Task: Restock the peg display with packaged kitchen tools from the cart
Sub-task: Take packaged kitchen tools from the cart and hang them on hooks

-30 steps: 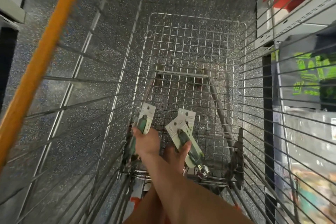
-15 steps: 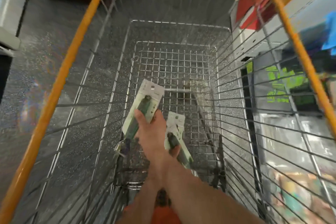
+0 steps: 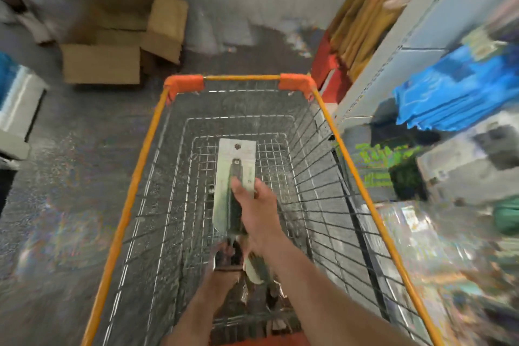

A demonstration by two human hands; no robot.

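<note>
Packaged tool (image 3: 236, 166) — gripped in right hand (image 3: 257, 211) — over cart (image 3: 134, 191).

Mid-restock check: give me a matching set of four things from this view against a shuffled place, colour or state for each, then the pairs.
Things:
1. packaged tool
2. cart rim
3. cardboard boxes
4. blue packs

Descriptions:
A. orange
B. on the shelving at the right
C. gripped by the right hand above the wire basket
D. on the floor, ahead and to the left

Pairs: 1-C, 2-A, 3-D, 4-B.
</note>
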